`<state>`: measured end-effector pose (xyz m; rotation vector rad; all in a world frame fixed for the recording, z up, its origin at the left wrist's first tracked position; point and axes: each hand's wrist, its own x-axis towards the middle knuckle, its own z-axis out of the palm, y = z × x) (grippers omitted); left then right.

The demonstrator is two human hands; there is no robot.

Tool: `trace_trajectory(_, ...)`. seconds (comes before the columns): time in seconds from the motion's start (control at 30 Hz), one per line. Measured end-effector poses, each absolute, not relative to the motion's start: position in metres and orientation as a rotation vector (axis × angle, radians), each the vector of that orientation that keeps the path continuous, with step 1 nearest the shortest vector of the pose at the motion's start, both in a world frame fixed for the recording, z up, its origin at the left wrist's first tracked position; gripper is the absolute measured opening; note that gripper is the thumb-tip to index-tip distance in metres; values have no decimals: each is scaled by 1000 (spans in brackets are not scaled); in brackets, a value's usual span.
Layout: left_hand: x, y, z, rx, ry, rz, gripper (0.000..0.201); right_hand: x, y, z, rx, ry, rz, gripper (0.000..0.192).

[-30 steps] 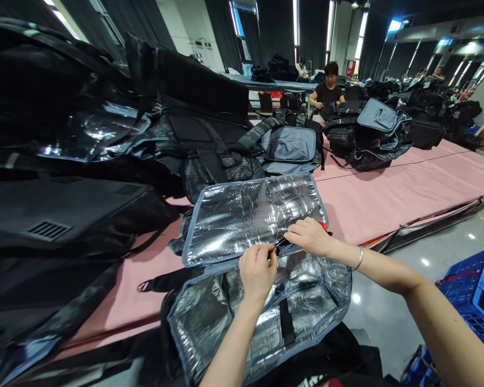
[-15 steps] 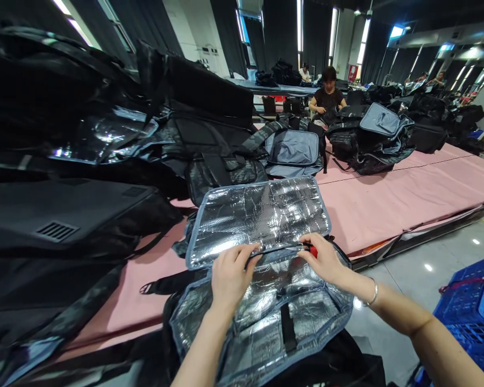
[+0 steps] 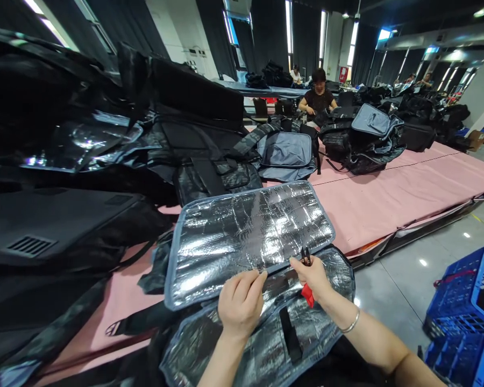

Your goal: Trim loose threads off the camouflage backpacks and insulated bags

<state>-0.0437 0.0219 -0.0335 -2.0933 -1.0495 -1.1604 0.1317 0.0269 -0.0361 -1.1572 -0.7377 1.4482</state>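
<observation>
An insulated bag (image 3: pixel 322 344) lies unzipped in front of me, its silver foil lining showing and a black strap (image 3: pixel 290 336) across the inside. Its foil-lined lid (image 3: pixel 250 231) with grey-blue binding is folded back away from me. My left hand (image 3: pixel 242 301) is closed on the lid's lower edge near the hinge. In my right hand (image 3: pixel 312 277) are small thread snips (image 3: pixel 305 257), black tips up, with a red piece (image 3: pixel 307 295) hanging below the palm. That hand is just beside the lid's right lower edge; I cannot tell whether its fingertips also pinch it.
Black bags are heaped at the left (image 3: pixel 64 215) on the pink-covered table (image 3: pixel 403 199). More open bags (image 3: pixel 286 150) lie beyond the lid. A co-worker (image 3: pixel 318 99) sits across the table. Blue crates (image 3: pixel 452 301) stand on the floor at right.
The lid has come nearer and lies flatter. My hands pinched the hinge seam earlier; the right hand has lowered and turned, so the snips' tips now point up and the red piece shows.
</observation>
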Motion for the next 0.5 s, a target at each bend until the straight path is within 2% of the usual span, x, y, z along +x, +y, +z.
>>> trace_trajectory(0.23,-31,1,-37,-2055,-1234,-1413,16,128,19,-41,-1089,-694,1432,51)
trace_trajectory(0.37,-30,-14,-40,-2099,-1551,-1622,8,128,18,-42,-1071,-684,1428,50)
trace_trajectory(0.5,-36,-14,-32,-2073,-1461,-1480,14,128,20,-45,-1070,-681,1427,47)
